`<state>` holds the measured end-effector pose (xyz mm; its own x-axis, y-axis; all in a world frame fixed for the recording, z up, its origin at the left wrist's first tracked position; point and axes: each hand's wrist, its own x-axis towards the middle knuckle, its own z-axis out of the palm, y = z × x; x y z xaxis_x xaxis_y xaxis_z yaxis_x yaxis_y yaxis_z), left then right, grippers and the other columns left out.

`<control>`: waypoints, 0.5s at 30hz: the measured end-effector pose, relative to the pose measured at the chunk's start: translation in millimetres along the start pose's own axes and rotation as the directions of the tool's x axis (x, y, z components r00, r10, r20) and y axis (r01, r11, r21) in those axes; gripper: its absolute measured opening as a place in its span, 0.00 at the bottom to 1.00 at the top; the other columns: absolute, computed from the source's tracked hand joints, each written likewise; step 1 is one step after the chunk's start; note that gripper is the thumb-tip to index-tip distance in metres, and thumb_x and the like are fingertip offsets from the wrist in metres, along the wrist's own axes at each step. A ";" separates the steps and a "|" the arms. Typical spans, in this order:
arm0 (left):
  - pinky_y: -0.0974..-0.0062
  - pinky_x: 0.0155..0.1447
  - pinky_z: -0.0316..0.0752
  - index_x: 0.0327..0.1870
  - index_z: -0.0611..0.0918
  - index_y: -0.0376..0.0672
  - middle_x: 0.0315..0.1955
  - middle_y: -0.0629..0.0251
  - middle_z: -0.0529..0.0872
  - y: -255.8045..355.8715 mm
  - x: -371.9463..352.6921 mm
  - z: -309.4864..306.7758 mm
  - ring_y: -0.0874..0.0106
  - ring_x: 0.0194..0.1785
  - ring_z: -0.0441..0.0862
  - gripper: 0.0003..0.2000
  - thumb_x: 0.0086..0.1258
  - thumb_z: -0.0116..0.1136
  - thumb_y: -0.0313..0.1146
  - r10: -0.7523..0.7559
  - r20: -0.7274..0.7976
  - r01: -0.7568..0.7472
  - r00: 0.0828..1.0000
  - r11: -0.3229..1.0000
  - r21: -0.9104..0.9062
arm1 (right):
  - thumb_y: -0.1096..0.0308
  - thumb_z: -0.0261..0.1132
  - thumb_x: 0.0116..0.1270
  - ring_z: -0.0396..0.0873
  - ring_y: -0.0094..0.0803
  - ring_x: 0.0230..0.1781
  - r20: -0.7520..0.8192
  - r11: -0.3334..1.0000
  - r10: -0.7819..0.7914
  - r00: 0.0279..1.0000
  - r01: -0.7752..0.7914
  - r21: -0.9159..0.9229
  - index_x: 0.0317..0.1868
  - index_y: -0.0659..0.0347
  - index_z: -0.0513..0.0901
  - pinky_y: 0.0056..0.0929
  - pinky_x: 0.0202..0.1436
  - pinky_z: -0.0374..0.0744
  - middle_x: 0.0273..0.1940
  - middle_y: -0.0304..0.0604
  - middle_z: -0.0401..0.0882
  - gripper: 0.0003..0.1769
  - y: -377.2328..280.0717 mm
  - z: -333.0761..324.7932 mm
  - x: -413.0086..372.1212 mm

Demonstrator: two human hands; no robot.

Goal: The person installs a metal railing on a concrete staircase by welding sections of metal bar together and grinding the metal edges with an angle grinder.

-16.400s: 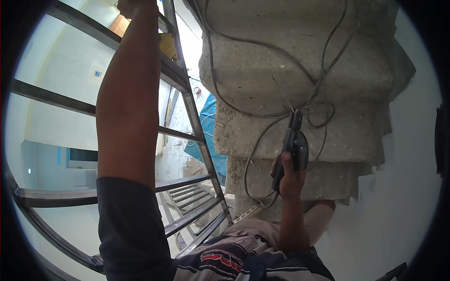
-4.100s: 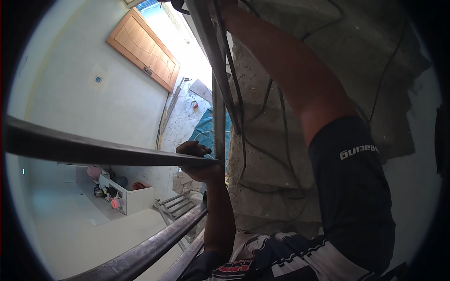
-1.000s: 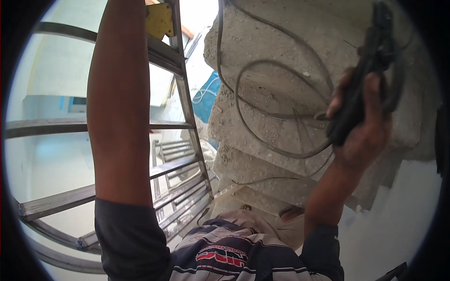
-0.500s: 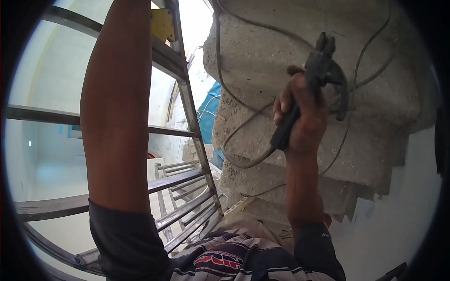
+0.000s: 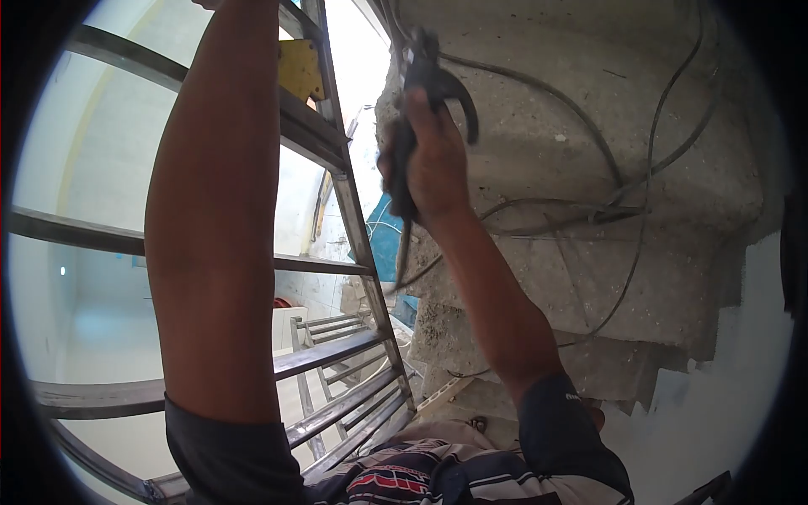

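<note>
Holds black, curved-levered clamp tool (image 5: pixel 427 77) in curled right hand (image 5: pixel 438 172), over edge of rough grey concrete steps (image 5: pixel 547 278) and near ladder-like silvery metal frame (image 5: pixel 358 225), with left hand (image 5: pixel 209 3) raised to view's top edge, too cropped to tell its grip.

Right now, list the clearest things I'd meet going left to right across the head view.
Bare left forearm → flat yellow plate → black hand tool with a curved lever, gripped in the right hand → pale, smooth wall at lower right.
</note>
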<state>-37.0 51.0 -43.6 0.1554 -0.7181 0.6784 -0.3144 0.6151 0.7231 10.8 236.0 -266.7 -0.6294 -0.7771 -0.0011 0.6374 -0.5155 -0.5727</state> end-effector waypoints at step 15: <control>0.52 0.71 0.69 0.60 0.81 0.24 0.57 0.35 0.82 -0.8 -2.3 4.5 0.43 0.65 0.78 0.58 0.65 0.32 0.84 -0.064 -0.069 0.057 0.996 0.994 -0.096 | 0.44 0.57 0.78 0.84 0.51 0.47 -0.009 0.753 -0.440 0.898 0.363 -0.549 0.51 0.68 0.83 0.44 0.54 0.76 0.42 0.56 0.86 0.30 39.0 58.1 108.9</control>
<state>-41.3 50.7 -46.3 0.2395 -0.7317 0.6381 -0.2136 0.6014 0.7698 -7.1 110.2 -241.6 -0.8495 -0.4681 0.2433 0.0072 -0.4715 -0.8818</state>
